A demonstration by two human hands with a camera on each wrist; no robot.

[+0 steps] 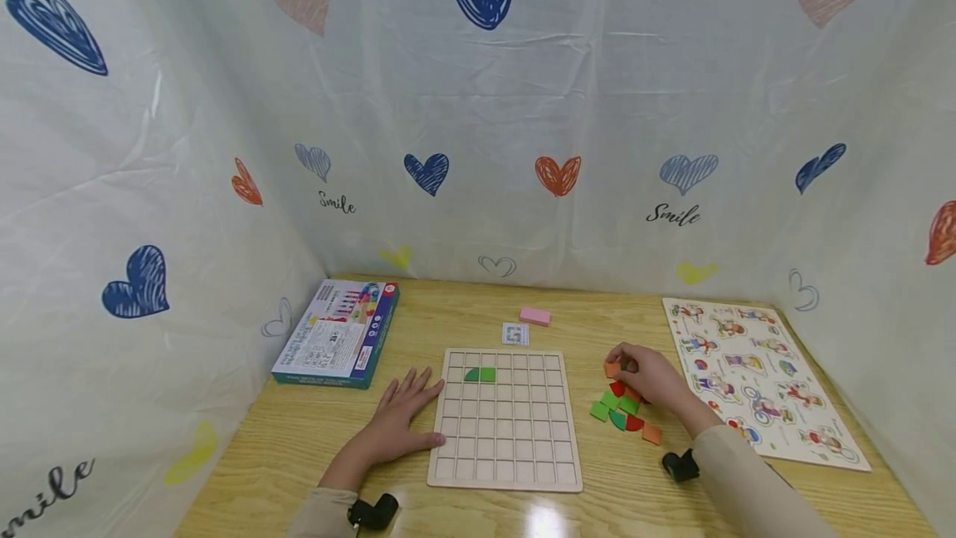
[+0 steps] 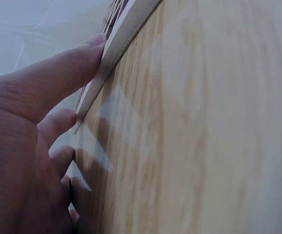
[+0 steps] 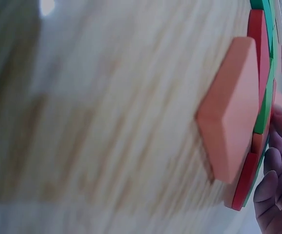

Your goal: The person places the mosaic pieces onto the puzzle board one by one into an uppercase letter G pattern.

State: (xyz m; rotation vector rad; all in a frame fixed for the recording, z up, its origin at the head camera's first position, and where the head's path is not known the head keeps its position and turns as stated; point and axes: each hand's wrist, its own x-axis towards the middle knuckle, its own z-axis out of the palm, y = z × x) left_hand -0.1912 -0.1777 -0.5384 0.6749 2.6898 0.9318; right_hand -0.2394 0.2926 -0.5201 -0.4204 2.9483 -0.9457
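A wooden grid board (image 1: 504,428) lies on the table, with a dark green quarter-circle tile (image 1: 472,374) and a light green square tile (image 1: 488,374) side by side in its upper left cells. My left hand (image 1: 396,422) rests at the board's left side, fingers spread, the thumb touching its edge (image 2: 126,36). To the right of the board, my right hand (image 1: 650,374) pinches an orange square tile (image 1: 612,369) between thumb and finger. Below that hand is a loose pile of red, green and orange tiles (image 1: 609,399); another orange tile (image 3: 233,107) lies nearest the right wrist camera.
Behind the board lie a small patterned card (image 1: 515,334) and a pink block (image 1: 534,316). A flat box (image 1: 336,330) sits at the back left. On the right is a large picture board (image 1: 762,380). A heart-print curtain (image 1: 508,106) surrounds the table.
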